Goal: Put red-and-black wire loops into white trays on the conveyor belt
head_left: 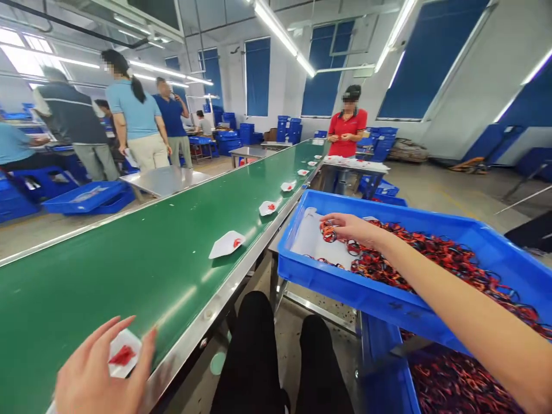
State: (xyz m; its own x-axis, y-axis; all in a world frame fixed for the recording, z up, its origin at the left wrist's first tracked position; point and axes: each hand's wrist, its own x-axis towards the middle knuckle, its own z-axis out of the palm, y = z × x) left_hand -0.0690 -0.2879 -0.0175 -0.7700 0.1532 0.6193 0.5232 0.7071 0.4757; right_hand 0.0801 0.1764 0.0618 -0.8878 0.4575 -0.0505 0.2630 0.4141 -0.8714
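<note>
Light soft red-and-black cord loops in a blue plastic tray at three o'clock, best taken one loop at a time, one loop in the narrow pinch of the right hand, left hand open wide by a white paper dish at seven o'clock.

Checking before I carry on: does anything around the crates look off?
The upper blue plastic crate sits skewed across the lower blue crate, overhanging it, so it may be unsteady, though the wide lens could exaggerate this. The red-and-black bands lie within the crates, and the white trays on the green conveyor belt look orderly.
</note>
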